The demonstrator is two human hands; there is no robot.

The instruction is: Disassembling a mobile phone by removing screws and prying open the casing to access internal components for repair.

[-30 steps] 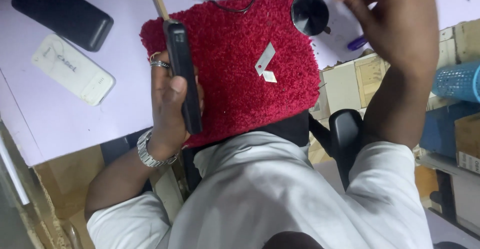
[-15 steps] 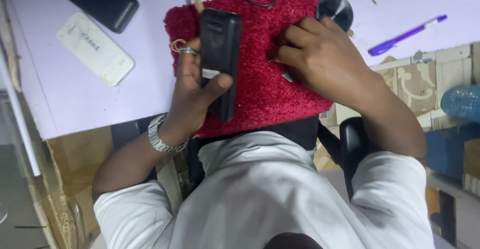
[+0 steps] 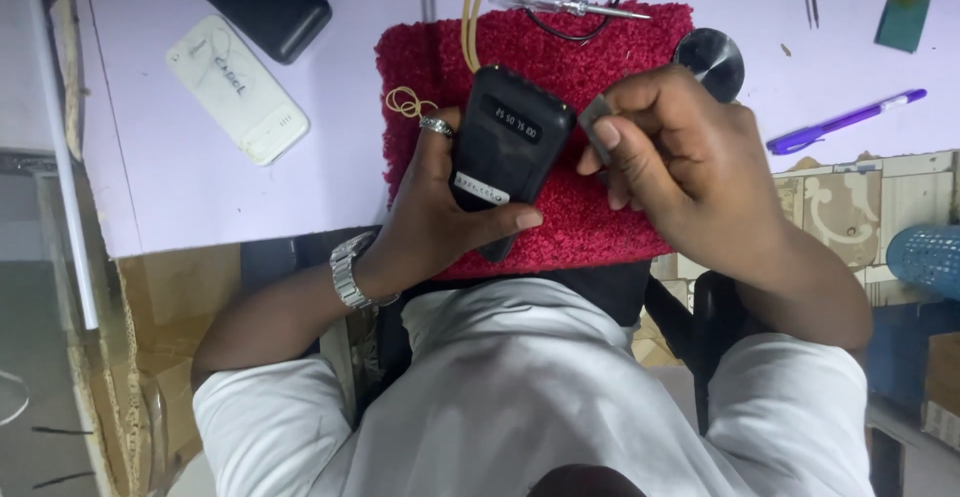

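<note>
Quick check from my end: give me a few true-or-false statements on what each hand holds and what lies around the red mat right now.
1. The left hand holds a black phone over the red mat. True.
2. The right hand is empty. False: it pinches a small grey piece beside the phone.
3. A purple pen lies on the table right of the mat. True.
4. The white phone cover lies on the red mat. False: it lies on the table, left of the mat.
5. A screwdriver lies at the mat's top edge. True.
</note>
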